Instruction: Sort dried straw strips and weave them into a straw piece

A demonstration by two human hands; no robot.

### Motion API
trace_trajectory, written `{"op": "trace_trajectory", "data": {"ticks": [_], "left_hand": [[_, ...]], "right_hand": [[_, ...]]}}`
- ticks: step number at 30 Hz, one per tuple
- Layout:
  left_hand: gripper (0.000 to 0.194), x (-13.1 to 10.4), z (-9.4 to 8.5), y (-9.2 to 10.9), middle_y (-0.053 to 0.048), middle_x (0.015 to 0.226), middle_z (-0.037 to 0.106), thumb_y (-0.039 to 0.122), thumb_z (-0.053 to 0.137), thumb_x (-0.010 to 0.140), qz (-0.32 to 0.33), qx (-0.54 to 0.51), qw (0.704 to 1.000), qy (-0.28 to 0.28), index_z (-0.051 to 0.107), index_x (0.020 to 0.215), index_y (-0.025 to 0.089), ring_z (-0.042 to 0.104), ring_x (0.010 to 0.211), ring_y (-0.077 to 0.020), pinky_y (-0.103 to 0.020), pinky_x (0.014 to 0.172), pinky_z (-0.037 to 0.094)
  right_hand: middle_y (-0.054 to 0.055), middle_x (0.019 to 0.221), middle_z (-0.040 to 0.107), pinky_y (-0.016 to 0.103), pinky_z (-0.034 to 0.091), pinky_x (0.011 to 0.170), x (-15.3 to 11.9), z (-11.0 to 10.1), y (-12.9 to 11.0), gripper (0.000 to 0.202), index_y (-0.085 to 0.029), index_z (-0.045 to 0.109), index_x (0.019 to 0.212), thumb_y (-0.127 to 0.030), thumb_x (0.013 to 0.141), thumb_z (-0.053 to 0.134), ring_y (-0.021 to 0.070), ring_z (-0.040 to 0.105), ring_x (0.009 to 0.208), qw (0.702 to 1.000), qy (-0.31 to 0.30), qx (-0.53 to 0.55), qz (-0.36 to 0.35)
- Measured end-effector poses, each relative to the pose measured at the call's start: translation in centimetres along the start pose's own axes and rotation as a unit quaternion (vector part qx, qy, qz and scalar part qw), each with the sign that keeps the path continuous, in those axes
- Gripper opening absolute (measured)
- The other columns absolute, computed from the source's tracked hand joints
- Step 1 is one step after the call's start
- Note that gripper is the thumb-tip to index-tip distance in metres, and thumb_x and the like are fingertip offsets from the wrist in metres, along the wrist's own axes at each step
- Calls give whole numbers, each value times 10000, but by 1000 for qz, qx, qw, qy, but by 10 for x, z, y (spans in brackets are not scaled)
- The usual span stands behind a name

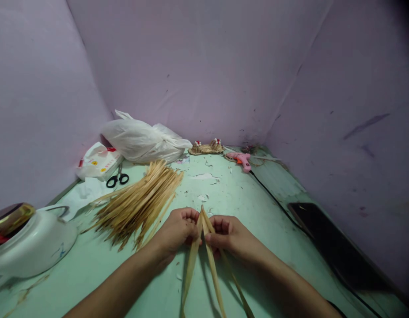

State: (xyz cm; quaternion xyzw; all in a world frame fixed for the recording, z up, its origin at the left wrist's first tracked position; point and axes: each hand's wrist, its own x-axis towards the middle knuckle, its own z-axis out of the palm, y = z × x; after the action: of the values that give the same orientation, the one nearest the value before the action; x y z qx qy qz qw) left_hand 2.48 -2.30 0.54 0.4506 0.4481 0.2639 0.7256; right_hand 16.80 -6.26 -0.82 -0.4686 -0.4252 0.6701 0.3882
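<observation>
Three long, flat, tan strips of dried plant fibre meet at a point in the middle and fan out toward me. My left hand pinches the leftmost strip close to the joined tip. On the other side, my right hand has its thumb and fingers closed on the strips at the centre and right. Just left of my hands lies a thick bundle of the same dried strips, spread loosely on the pale green tabletop.
Black-handled scissors, a tissue pack and a white plastic bag lie at back left. A white pot stands front left. A pink glue gun, its cord, a woven ornament and a dark phone-like slab are also there.
</observation>
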Motion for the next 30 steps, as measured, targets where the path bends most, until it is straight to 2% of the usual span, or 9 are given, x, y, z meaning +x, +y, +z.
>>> {"op": "trace_trajectory", "data": {"ticks": [2,5,8,11,15,17,21,25,30], "left_hand": [[244,-2,1,0,26,482,532,66,510,435,4,-17,1000,-8,526,667,139,437,386,-74,-193,397,337],[141,-3,2,0,42,418,500,178,584,557,21,-6,1000,-13,501,668,151,364,312,-54,-178,342,272],[206,-3,2,-1,55,377,471,304,620,625,35,19,999,1,480,654,155,349,287,-45,-168,332,243],[230,-1,2,-2,48,400,503,303,649,600,41,31,998,21,490,659,148,398,302,-52,-166,345,273],[210,0,2,-3,29,425,539,277,652,593,32,29,998,39,494,627,144,437,317,-63,-172,357,301],[192,0,2,-3,29,416,538,264,643,602,21,15,999,46,495,620,143,424,305,-59,-171,348,293],[160,-1,4,-1,13,426,553,235,631,606,1,-11,999,45,505,613,137,436,312,-61,-163,332,282],[213,-4,6,3,10,394,530,308,630,630,-5,2,1000,23,521,599,128,410,291,-57,-160,306,235],[216,-4,8,3,28,404,507,282,676,589,8,34,999,33,544,594,111,392,301,-39,-153,302,197]], "right_hand": [[-3,581,555,226,393,443,-1,0,0,193,-112,564,703,-239,580,642,63,447,425,1000,5,-16,1],[-28,535,510,214,376,418,-2,0,1,147,-123,540,666,-222,590,619,55,431,396,999,14,-50,6],[-36,520,496,197,353,391,-3,2,1,117,-133,524,639,-213,608,603,48,426,380,997,10,-74,10],[-33,536,525,197,366,377,-4,5,0,205,-150,495,636,-245,582,668,46,420,373,998,33,-56,8],[-64,476,511,204,374,350,-7,6,-6,381,-175,465,667,-308,484,771,62,430,340,996,87,6,11],[-48,500,552,207,386,365,-9,6,-10,400,-170,486,715,-344,492,769,76,475,351,995,78,50,37],[37,673,643,213,439,460,-13,9,-15,363,-135,538,739,-369,544,734,100,569,503,990,44,106,78],[10,570,618,223,401,424,-12,15,-7,296,-158,506,655,-371,573,695,90,501,428,995,77,23,59],[29,595,624,240,364,499,-10,13,1,151,-153,597,612,-290,673,617,114,500,520,976,137,-161,-56]]}}
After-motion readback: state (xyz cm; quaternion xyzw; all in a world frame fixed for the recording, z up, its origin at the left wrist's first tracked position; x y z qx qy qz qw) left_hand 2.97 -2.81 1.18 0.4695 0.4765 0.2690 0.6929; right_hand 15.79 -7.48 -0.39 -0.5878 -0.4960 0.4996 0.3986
